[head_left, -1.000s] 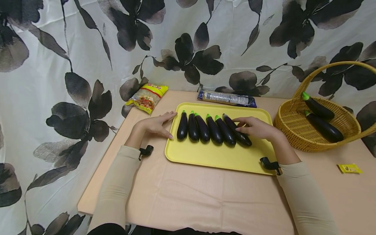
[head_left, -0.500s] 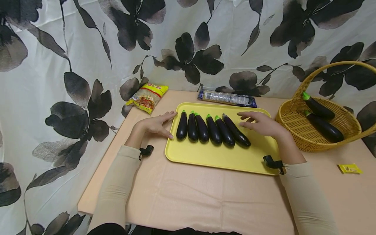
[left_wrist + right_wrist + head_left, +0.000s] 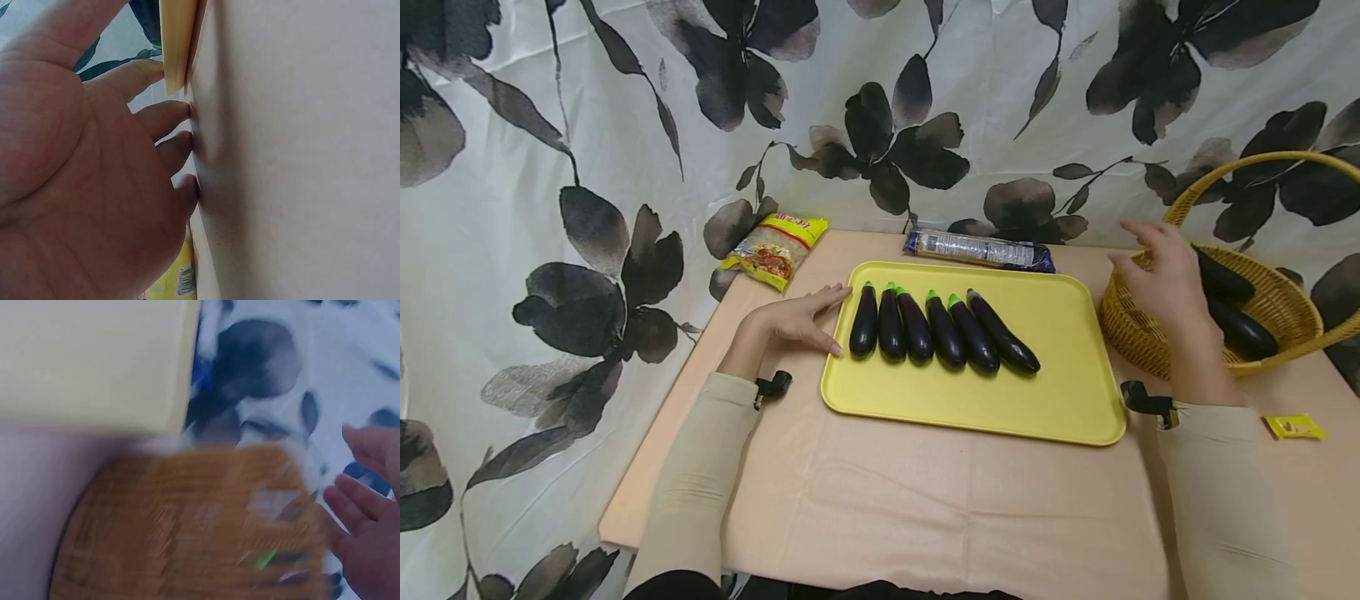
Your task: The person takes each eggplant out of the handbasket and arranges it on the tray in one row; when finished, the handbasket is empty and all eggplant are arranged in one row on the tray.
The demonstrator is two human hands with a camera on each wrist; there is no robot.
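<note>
Several dark purple eggplants (image 3: 946,333) lie side by side on a yellow tray (image 3: 1060,400). My left hand (image 3: 792,321) rests at the tray's left edge, fingers spread; in the left wrist view, fingertips of the left hand (image 3: 112,169) touch the tray's rim (image 3: 177,44) and the table. Over the near-left part of a wicker basket (image 3: 1292,292) hovers my right hand (image 3: 1172,279), holding nothing. Two eggplants (image 3: 1243,329) lie in the basket, partly hidden by that hand. In the blurred right wrist view, the right hand (image 3: 369,519) has loosely bent fingers beside the basket (image 3: 181,525).
A yellow plastic food packet (image 3: 777,248) lies at the table's back left corner. Behind the tray lies a long dark blue package (image 3: 979,251). A small yellow sachet (image 3: 1295,427) is on the table at the right, in front of the basket.
My right hand has left the rightmost eggplant on the tray and moved right to above the basket. The left hand stays at the tray's edge. The eggplants barely shifted.
</note>
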